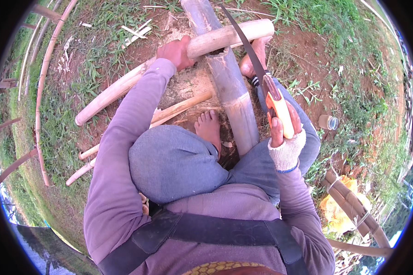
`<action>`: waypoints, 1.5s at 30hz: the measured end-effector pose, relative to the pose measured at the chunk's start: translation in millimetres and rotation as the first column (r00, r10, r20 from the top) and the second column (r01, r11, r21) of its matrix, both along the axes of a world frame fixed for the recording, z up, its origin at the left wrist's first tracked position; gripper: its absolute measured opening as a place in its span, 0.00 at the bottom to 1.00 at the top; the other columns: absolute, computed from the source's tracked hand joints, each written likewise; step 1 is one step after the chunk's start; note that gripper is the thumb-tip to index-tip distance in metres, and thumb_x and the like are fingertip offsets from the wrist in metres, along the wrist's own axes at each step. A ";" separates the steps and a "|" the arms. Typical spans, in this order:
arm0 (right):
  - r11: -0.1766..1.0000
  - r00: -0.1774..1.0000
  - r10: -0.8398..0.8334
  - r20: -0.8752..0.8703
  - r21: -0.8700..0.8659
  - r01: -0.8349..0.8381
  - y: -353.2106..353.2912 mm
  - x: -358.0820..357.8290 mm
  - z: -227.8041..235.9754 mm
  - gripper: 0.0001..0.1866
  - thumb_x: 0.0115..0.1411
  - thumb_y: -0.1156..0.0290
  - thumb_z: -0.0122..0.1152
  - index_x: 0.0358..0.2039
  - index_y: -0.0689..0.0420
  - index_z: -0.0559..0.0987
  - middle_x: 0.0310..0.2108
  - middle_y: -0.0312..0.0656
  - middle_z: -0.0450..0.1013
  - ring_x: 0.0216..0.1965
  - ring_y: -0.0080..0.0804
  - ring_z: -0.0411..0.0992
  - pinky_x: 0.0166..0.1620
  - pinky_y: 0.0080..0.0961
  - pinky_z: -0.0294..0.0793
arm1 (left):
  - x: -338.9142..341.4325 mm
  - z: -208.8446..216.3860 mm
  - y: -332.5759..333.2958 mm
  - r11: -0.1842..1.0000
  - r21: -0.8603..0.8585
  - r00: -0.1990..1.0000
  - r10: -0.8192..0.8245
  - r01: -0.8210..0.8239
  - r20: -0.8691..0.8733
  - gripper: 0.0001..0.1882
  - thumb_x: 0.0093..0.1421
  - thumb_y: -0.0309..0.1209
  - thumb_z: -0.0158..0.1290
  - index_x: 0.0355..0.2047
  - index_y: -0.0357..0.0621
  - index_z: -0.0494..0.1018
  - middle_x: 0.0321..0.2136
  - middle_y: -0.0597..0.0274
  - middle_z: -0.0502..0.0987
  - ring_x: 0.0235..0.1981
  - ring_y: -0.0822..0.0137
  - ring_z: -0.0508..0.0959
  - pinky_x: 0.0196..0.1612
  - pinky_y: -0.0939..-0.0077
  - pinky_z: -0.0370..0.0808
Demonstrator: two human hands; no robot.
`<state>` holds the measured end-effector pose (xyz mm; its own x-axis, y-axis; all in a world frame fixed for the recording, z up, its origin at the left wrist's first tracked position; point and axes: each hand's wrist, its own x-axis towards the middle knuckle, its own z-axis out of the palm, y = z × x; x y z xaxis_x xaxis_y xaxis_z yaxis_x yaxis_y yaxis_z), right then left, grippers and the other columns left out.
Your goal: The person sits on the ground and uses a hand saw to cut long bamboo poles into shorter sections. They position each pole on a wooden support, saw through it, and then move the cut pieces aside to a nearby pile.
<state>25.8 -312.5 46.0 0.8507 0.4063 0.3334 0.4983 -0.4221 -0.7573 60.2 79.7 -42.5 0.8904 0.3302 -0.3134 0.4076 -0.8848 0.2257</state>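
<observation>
A pale peeled wooden pole [234,36] lies slantwise across a thick grey bamboo trunk [236,98] with a broken notch near the crossing. My left hand [175,52] is wrapped round the pole, left of the trunk. In my right hand [284,130], which wears a whitish fingerless glove, is the orange handle of a handsaw [254,57]. Its dark curved blade points up and away, crossing over the pole's right end in this view; whether it touches the wood I cannot tell. My bare feet flank the trunk, one [254,59] close to the pole's right end.
Further peeled poles [183,107] lie on the ground by my left knee. A small glass jar [329,122] sits on the right. Tied split wood [348,197] and a yellow sack [337,215] are at lower right. Long bent poles [42,91] stand at the far left.
</observation>
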 end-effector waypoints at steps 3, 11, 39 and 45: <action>0.999 0.997 0.045 -0.058 0.015 -0.044 -22.2 -11.0 0.4 0.26 0.71 0.66 0.65 0.64 0.66 0.73 0.55 0.54 0.80 0.50 0.45 0.83 0.55 0.35 0.82 | -1.1 0.3 1.1 1.000 -0.001 1.000 -0.012 0.012 -0.012 0.33 0.57 0.47 0.71 0.56 0.48 0.71 0.43 0.47 0.86 0.47 0.44 0.87 0.53 0.48 0.82; 1.000 0.997 0.012 0.074 0.016 -0.013 81.6 68.9 -9.8 0.21 0.69 0.71 0.67 0.59 0.67 0.78 0.48 0.57 0.82 0.45 0.43 0.84 0.47 0.35 0.82 | 4.4 2.2 -3.8 1.000 0.012 1.000 -0.013 0.013 0.005 0.33 0.57 0.47 0.71 0.57 0.50 0.71 0.44 0.47 0.86 0.48 0.44 0.87 0.53 0.48 0.82; 0.998 0.999 -0.036 -0.009 0.051 0.037 89.8 73.2 -27.3 0.23 0.71 0.69 0.67 0.62 0.66 0.78 0.49 0.52 0.83 0.48 0.33 0.82 0.52 0.31 0.81 | 11.8 2.7 4.0 0.998 -0.027 0.998 -0.061 0.060 -0.029 0.38 0.51 0.49 0.73 0.59 0.51 0.72 0.44 0.48 0.87 0.47 0.45 0.87 0.54 0.51 0.82; 0.996 0.994 0.088 -0.068 0.006 -0.088 -34.3 -13.5 -17.5 0.28 0.72 0.66 0.63 0.64 0.72 0.71 0.59 0.59 0.78 0.60 0.45 0.80 0.59 0.35 0.82 | 11.5 -10.0 34.5 0.985 -0.149 0.996 -0.093 0.091 -0.012 0.39 0.46 0.46 0.71 0.59 0.52 0.74 0.45 0.46 0.87 0.47 0.43 0.86 0.53 0.51 0.81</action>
<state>12.2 -346.8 28.5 0.8322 0.4799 0.2776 0.4810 -0.3761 -0.7920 71.8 114.2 -52.5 0.9084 0.1958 -0.3694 0.3312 -0.8761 0.3502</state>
